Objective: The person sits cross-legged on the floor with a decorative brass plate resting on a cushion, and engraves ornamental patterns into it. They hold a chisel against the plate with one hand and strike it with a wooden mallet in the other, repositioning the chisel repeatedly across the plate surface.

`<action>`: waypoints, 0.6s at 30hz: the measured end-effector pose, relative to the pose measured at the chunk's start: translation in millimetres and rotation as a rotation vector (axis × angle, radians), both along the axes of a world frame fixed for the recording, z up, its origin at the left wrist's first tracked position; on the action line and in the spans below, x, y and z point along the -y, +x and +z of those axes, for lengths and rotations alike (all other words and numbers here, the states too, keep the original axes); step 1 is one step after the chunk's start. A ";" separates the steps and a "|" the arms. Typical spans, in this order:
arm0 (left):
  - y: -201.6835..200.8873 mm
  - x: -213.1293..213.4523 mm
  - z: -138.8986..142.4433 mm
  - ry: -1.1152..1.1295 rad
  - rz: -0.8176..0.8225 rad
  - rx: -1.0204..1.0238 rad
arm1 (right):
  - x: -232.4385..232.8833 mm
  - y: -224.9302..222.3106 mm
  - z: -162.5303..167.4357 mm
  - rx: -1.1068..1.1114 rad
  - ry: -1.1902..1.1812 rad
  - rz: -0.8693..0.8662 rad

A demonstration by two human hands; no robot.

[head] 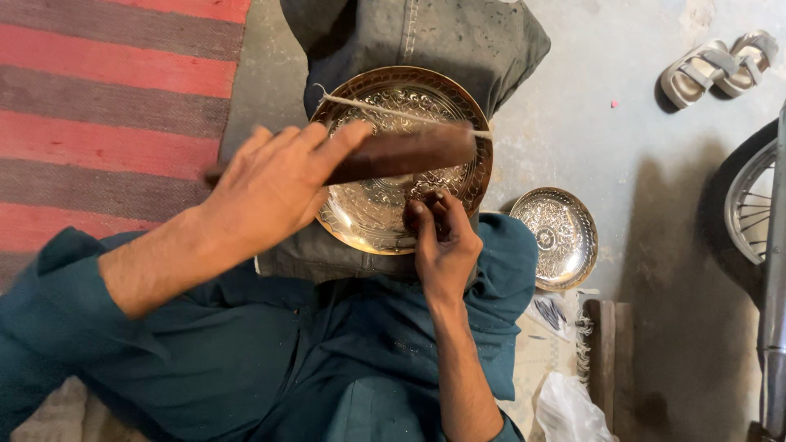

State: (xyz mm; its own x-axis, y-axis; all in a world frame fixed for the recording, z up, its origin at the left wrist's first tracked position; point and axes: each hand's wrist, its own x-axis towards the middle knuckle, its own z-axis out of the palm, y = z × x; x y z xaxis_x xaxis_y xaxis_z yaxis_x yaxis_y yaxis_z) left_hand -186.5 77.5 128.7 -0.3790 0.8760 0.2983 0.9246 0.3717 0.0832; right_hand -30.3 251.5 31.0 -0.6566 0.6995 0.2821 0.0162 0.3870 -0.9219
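A large round brass plate (385,205) with fine engraved patterns lies on a grey padded cloth (458,41) in front of me. My left hand (270,184) is raised over the plate's left side and grips a brown wooden mallet (409,151), blurred by motion. My right hand (442,241) rests on the plate's lower edge, its fingertips pinched around a small dark punch (419,206) set against the metal. A pale string (393,110) runs across the upper part of the plate.
A smaller engraved metal bowl (557,237) sits on the concrete floor to the right. Grey sandals (720,65) lie at the upper right, with a wheel (749,205) at the right edge. A red-and-grey striped rug (106,106) covers the left. A white bag (565,409) lies below.
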 end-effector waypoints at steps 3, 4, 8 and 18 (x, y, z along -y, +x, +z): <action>0.2 0.0 0.3 -0.058 0.018 -0.139 | 0.8 -0.2 1.2 0.007 0.032 0.005; -0.1 -0.2 0.3 -0.016 0.011 0.006 | 1.1 -0.8 1.3 -0.002 0.030 0.004; 0.4 0.5 -0.3 -0.098 0.029 -0.283 | 1.5 -0.2 1.7 -0.007 0.037 0.000; -0.1 -1.5 -0.1 -0.008 0.008 0.054 | -0.4 0.4 -3.8 -0.019 -0.008 0.021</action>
